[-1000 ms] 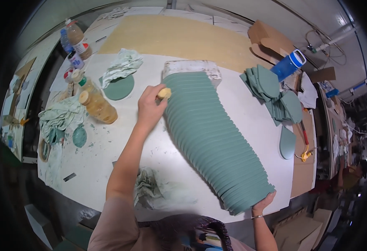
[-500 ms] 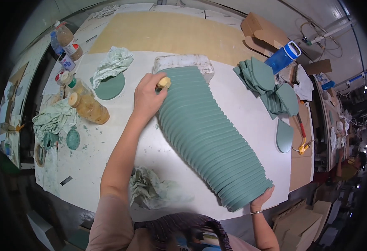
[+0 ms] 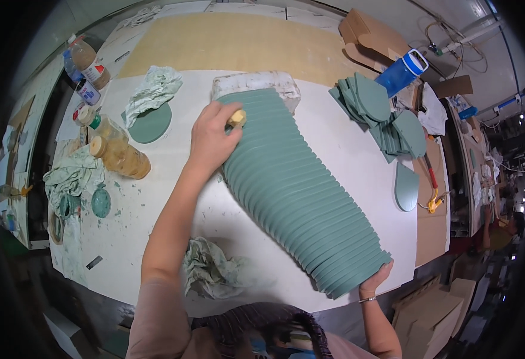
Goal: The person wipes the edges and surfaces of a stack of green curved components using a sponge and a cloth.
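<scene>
A long row of overlapping dull-green rounded plates (image 3: 292, 185) slants across the white tabletop, its far end against a worn white block (image 3: 283, 85). At the far left of this row my left hand (image 3: 213, 133) is closed around a small yellow sponge-like piece (image 3: 237, 118), which touches or nearly touches the plates' edges. My right hand (image 3: 377, 280) cups the near right end of the row. Its fingers are partly hidden by the last plate.
Left stand bottles of yellowish liquid (image 3: 125, 158) and a crumpled cloth (image 3: 74, 173). Another cloth (image 3: 153, 93) lies on a green disc (image 3: 149, 125); a third rag (image 3: 211, 269) is near me. Right are more green plates (image 3: 367, 102), a blue bottle (image 3: 400, 75) and a red-handled tool (image 3: 431, 173).
The whole view has shifted slightly. My left hand with the yellow piece stays at the far end of the row, its position barely changed; my right hand keeps its hold at the near end.
</scene>
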